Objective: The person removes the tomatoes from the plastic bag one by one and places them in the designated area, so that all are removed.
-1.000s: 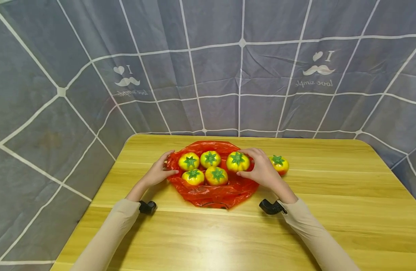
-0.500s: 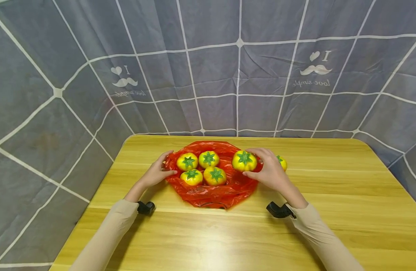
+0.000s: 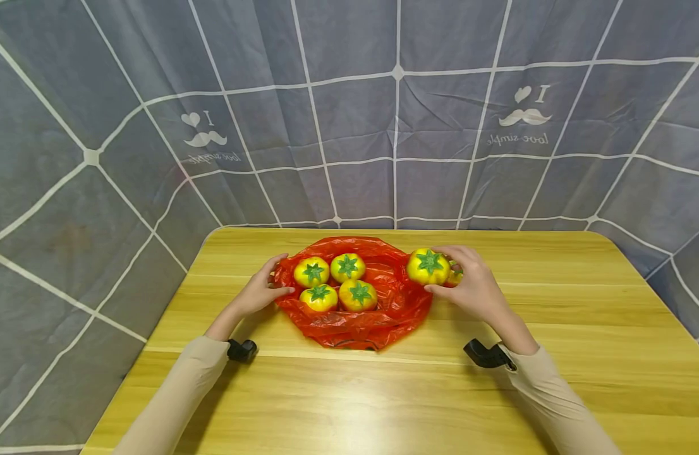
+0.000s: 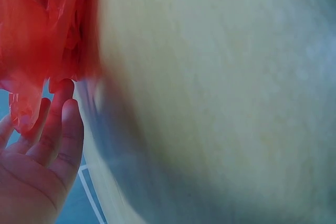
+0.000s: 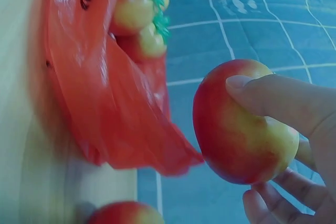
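My left hand (image 3: 257,293) holds the left rim of a crinkled red plastic bag (image 3: 355,330); in the left wrist view, the film hangs at its curved fingers. Several yellow tomatoes with green star-shaped tops, one of them this tomato (image 3: 358,295), lie in the open bag. At the bag's right edge, my right hand (image 3: 473,285) grips another tomato (image 3: 425,270) between thumb and fingers. The right wrist view shows the red-and-yellow underside of that held tomato (image 5: 239,129), raised off the table. Behind the right hand, one more tomato (image 3: 455,275) is mostly hidden.
A light wooden table (image 3: 338,404) carries everything, its far edge close to a grey gridded curtain (image 3: 361,126). In the right wrist view, a loose tomato (image 5: 126,214) lies on the table beside the bag. Black wrist mounts (image 3: 488,354) sit on both forearms.
The right hand has moved right with its tomato, from over the bag's right part to its right edge, covering more of the loose tomato. The left hand has stayed at the bag's left rim.
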Motion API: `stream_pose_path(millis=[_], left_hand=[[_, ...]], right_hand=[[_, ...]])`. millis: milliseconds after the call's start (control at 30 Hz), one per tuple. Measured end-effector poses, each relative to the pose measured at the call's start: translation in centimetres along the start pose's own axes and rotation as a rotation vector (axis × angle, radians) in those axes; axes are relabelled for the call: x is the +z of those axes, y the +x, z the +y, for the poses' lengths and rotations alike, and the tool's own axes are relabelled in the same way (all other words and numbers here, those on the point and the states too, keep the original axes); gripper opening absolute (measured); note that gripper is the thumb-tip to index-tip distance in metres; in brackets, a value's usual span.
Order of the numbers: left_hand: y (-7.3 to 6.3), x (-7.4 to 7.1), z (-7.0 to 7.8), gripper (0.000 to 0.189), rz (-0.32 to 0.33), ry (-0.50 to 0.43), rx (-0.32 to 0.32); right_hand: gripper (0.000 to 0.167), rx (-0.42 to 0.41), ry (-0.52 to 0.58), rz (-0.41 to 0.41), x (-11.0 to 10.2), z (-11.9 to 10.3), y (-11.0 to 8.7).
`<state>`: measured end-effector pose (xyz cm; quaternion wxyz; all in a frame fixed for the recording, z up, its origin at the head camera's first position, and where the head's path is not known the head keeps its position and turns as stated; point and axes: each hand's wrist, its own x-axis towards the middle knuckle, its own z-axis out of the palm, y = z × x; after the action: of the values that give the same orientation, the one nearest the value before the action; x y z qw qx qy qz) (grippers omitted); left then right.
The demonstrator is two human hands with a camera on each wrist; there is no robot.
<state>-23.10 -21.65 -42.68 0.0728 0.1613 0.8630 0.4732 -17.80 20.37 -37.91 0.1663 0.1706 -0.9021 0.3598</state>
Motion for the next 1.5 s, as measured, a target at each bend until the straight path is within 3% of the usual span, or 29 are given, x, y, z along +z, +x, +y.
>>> stream_pose_path(millis=[367, 900, 1500], left_hand=[[-0.1, -0.1, 0.0, 0.075, -0.003, -0.002, 0.0], [-0.1, -0.4, -0.3, 0.074, -0.005, -0.007, -0.003], [-0.2, -0.3, 0.1, 0.076, 0.004, 0.008, -0.005]], right_hand=[[0.065, -0.011, -0.039, 0.083, -3.0, 1.2, -0.8], [0.064, -0.004, -0.062, 0.126, -6.8, 3.8, -3.0], [0.064, 0.083, -0.103, 0.102, -8.6, 8.3, -6.1]])
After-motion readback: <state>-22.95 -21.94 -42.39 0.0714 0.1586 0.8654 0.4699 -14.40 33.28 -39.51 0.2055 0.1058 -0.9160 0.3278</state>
